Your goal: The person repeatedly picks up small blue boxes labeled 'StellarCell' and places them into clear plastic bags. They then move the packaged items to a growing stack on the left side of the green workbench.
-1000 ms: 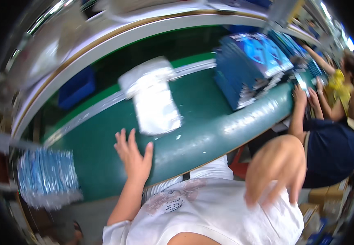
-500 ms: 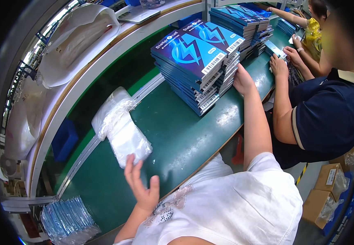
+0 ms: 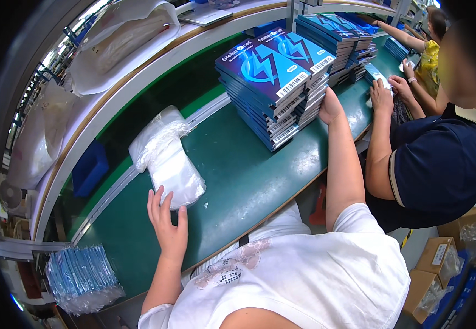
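Two tall side-by-side stacks of flat blue printed boxes [image 3: 273, 68] stand on the green bench. My right hand [image 3: 332, 107] is against the right side of the nearer stacks; its fingers are partly hidden by the boxes, so their grip is unclear. My left hand [image 3: 168, 225] hovers over the bench with fingers spread, holding nothing. Just beyond its fingertips lies a pack of clear plastic bags [image 3: 176, 178], its far part crumpled.
More stacked blue boxes [image 3: 334, 35] stand farther right. Wrapped thin blue packs [image 3: 81, 274] lie at lower left. A blue bin [image 3: 89, 169] sits below the shelf. Close on my right, a co-worker in a navy shirt [image 3: 435, 159] handles a small box. Cartons [image 3: 432, 257] stand behind.
My left hand has moved left and slightly away from me, staying spread beside the bags. The view has shifted a little. My right hand stays at the box stack.
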{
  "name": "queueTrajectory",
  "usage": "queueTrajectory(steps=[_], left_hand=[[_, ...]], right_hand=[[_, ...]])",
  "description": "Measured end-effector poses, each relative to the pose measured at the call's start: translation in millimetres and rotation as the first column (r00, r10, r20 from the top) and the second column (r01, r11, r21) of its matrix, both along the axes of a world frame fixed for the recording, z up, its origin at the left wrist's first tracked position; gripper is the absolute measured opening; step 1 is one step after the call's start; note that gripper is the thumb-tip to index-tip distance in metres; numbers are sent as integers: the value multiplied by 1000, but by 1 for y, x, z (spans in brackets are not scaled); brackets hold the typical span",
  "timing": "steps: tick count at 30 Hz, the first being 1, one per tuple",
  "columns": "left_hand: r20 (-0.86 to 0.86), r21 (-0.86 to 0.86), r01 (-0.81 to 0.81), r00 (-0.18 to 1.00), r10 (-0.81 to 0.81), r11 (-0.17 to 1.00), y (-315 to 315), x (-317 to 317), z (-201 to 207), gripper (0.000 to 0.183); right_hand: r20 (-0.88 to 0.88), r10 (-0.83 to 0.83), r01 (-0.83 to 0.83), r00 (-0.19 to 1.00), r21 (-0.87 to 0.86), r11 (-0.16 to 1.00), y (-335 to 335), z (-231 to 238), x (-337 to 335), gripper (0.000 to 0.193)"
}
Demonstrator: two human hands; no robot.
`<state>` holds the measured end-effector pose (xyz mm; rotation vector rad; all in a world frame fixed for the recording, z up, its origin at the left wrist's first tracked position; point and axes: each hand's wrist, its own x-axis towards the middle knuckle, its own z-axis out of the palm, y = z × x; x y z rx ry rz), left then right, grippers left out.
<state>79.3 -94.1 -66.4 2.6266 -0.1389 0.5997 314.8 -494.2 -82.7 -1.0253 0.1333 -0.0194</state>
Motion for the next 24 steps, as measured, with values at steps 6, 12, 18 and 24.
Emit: queueTrajectory(steps=[6, 12, 18, 24], left_hand=[[-30, -39, -5, 1000, 3, 999, 15, -5, -13, 32], [-32, -75, -30, 999, 28, 997, 17, -7, -26, 30], [-32, -39, -25, 999, 24, 999, 17, -7, -30, 28], [-45, -34, -33, 998, 31, 999, 14, -7, -28, 27]], right_hand=[[-6, -14, 14, 1000, 6, 1000, -3, -3, 2, 36], [25, 16, -16, 1000, 2, 1000, -11, -14, 9, 33], [41, -14, 14, 999, 12, 1000, -17, -21, 13, 39], [58, 79, -82, 995, 45, 996, -11, -17, 3, 29]])
